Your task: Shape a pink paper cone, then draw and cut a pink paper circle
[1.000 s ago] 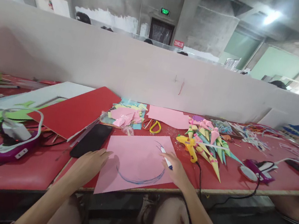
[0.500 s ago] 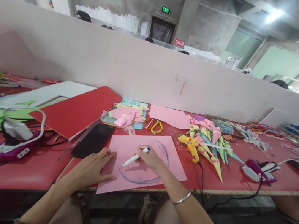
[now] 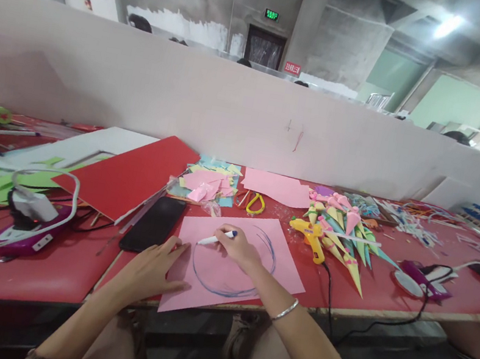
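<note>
A sheet of pink paper (image 3: 233, 271) lies at the front of the red table, bearing a large, sketchy round line in dark blue. My right hand (image 3: 237, 246) grips a white marker (image 3: 209, 240) with a dark blue end, its tip touching the paper at the left side of that curve. My left hand (image 3: 159, 267) rests on the paper's left edge, fingers apart and holding nothing. Just beyond the left hand lies a black phone (image 3: 152, 225). Right of the paper is a yellow glue gun (image 3: 310, 236), its cord hanging over the table edge.
Behind the paper are yellow-handled scissors (image 3: 256, 203) and paper scraps (image 3: 206, 183). Paper cones (image 3: 351, 248) pile up on the right. Red board (image 3: 128, 178) lies left, near a purple power strip (image 3: 26, 231); another power strip (image 3: 429, 281) sits right. A white partition (image 3: 188, 102) borders the table.
The marker in my right hand has moved up along the left side of the circle, lengthening the blue line there. My left hand stays on the paper. The view has shifted slightly.
</note>
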A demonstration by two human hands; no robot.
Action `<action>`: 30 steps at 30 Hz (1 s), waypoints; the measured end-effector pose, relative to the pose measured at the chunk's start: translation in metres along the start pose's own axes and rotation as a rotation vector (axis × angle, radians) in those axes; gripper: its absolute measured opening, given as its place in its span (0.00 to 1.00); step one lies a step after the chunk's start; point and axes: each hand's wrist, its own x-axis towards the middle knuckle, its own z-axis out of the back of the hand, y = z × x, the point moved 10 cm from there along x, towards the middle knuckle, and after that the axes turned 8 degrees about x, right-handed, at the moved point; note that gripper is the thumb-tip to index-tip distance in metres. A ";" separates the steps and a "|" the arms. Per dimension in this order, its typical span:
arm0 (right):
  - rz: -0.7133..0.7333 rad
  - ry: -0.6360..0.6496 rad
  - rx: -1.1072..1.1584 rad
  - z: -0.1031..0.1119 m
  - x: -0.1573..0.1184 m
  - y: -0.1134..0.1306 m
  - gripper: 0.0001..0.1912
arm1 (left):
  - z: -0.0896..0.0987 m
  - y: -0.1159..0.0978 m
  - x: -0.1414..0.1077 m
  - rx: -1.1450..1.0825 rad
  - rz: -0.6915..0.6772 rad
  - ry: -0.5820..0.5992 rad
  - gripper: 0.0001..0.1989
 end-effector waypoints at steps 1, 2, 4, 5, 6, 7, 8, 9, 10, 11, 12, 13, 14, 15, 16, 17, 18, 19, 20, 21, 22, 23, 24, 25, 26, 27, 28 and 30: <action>0.013 -0.049 0.002 0.005 0.003 0.000 0.10 | 0.000 0.000 -0.001 -0.001 0.008 0.000 0.34; 0.023 -0.090 0.005 0.011 0.004 0.000 0.10 | 0.001 0.000 -0.001 0.000 0.017 0.000 0.34; 0.031 -0.126 0.009 0.017 0.003 0.000 0.11 | 0.001 0.001 -0.003 0.006 0.033 0.000 0.34; 0.029 -0.117 0.009 0.018 0.001 0.001 0.12 | 0.002 0.001 -0.003 0.010 0.037 -0.003 0.34; 0.024 -0.092 0.006 0.017 -0.002 0.002 0.13 | 0.002 0.001 -0.003 0.013 0.038 -0.007 0.34; 0.014 -0.056 0.002 0.014 -0.006 0.003 0.13 | 0.002 0.001 -0.003 0.015 0.039 -0.013 0.34; 0.002 -0.015 -0.002 0.011 -0.010 0.004 0.13 | 0.002 0.002 -0.003 0.018 0.043 -0.020 0.33; -0.012 0.024 -0.006 0.007 -0.014 0.004 0.13 | 0.001 0.003 -0.003 0.021 0.046 -0.026 0.33; -0.025 0.058 -0.008 0.003 -0.018 0.005 0.13 | 0.000 0.003 -0.002 0.024 0.047 -0.030 0.33; -0.035 0.083 -0.009 -0.001 -0.020 0.005 0.13 | -0.001 0.004 -0.002 0.025 0.045 -0.033 0.33; -0.040 0.098 -0.010 -0.004 -0.021 0.005 0.13 | -0.002 0.004 -0.001 0.025 0.038 -0.032 0.34; -0.039 0.102 -0.013 -0.006 -0.020 0.005 0.12 | -0.004 0.003 -0.001 0.024 0.027 -0.027 0.35; -0.032 0.095 -0.017 -0.007 -0.018 0.005 0.12 | -0.006 0.003 -0.001 0.023 0.017 -0.018 0.35; -0.019 0.076 -0.024 -0.007 -0.015 0.005 0.12 | -0.007 0.003 -0.001 0.022 0.010 -0.008 0.36; -0.004 0.045 -0.033 -0.005 -0.011 0.005 0.11 | -0.008 0.003 -0.001 0.024 0.009 0.002 0.36; 0.014 0.004 -0.043 -0.002 -0.006 0.004 0.10 | -0.009 0.003 -0.001 0.026 0.008 0.010 0.36; 0.032 -0.048 -0.054 0.003 -0.002 0.004 0.09 | -0.009 0.004 -0.001 0.027 0.010 0.014 0.36; 0.048 -0.106 -0.065 0.009 0.002 0.004 0.08 | -0.009 0.004 -0.001 0.029 0.013 0.018 0.35; 0.061 -0.165 -0.076 0.016 0.004 0.003 0.07 | -0.008 0.004 -0.001 0.030 0.016 0.022 0.35; 0.071 -0.222 -0.088 0.024 0.006 0.002 0.05 | -0.008 0.004 -0.001 0.030 0.021 0.029 0.35; 0.076 -0.274 -0.100 0.033 0.006 0.002 0.04 | -0.008 0.003 -0.001 0.030 0.028 0.039 0.36; 0.076 -0.317 -0.112 0.041 0.004 0.001 0.03 | -0.008 0.004 -0.001 0.029 0.039 0.048 0.36; 0.074 -0.354 -0.124 0.049 0.002 0.001 0.03 | -0.008 0.004 -0.002 0.027 0.050 0.057 0.36; 0.068 -0.383 -0.136 0.056 -0.001 0.001 0.04 | -0.007 0.004 -0.002 0.023 0.060 0.062 0.36; 0.062 -0.405 -0.147 0.062 -0.005 0.001 0.05 | -0.006 0.004 -0.002 0.017 0.068 0.064 0.36; 0.057 -0.421 -0.157 0.067 -0.010 0.002 0.06 | -0.005 0.003 -0.002 0.012 0.075 0.065 0.36; 0.055 -0.429 -0.167 0.070 -0.015 0.003 0.07 | -0.005 0.002 -0.003 0.007 0.080 0.068 0.36; 0.062 -0.431 -0.184 0.074 -0.026 0.007 0.08 | -0.004 0.000 -0.006 0.000 0.097 0.075 0.36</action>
